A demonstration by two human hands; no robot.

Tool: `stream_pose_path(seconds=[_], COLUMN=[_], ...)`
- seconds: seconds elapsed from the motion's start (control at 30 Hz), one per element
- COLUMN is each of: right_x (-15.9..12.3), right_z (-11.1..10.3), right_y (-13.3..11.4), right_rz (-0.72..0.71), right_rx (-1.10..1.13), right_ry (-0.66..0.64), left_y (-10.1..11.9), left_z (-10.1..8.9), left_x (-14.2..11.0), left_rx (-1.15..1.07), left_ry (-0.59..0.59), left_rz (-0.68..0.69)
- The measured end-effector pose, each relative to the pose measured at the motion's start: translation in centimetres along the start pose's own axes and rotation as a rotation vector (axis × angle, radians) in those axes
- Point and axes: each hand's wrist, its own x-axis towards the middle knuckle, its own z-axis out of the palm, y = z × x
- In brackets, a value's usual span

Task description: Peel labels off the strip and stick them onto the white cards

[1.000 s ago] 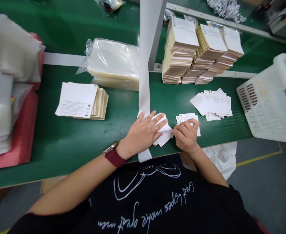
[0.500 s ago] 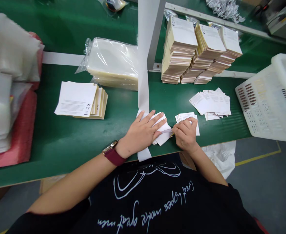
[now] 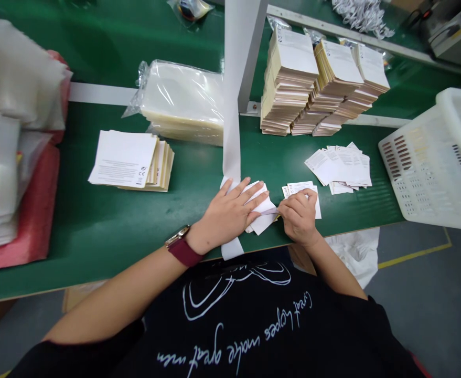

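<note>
My left hand (image 3: 230, 212) lies spread and flat over white folded paper (image 3: 265, 222) near the bench's front edge, pressing it down beside a long white strip (image 3: 232, 249). At the paper's right corner, the fingers of my right hand (image 3: 299, 214) pinch its edge; a bit of yellow shows just under that corner. Several printed white cards (image 3: 301, 186) lie partly beneath my right hand. Farther right is a loose spread of similar cards (image 3: 342, 165). Much of the paper is hidden by my left hand.
A stack of printed cards (image 3: 126, 157) sits left on the green bench (image 3: 191, 178), with a plastic-wrapped pack (image 3: 183, 94) behind. Tall card stacks (image 3: 293, 58) stand at the back right. A white basket (image 3: 427, 168) borders the right side; bagged sheets on red padding (image 3: 41, 194) fill the left.
</note>
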Motion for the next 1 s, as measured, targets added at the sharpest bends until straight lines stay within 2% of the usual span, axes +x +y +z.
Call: stream_pose_path(seconds=[1.0], right_x=[-0.34], right_z=[-0.32], right_y=[0.37], right_rz=[0.033], right_rx=[0.129], right_ry=[-0.003], left_y=[-0.13], left_z=[0.21], left_x=[-0.04], left_rx=[-0.040], left_ry=[0.019], left_rz=[0.001])
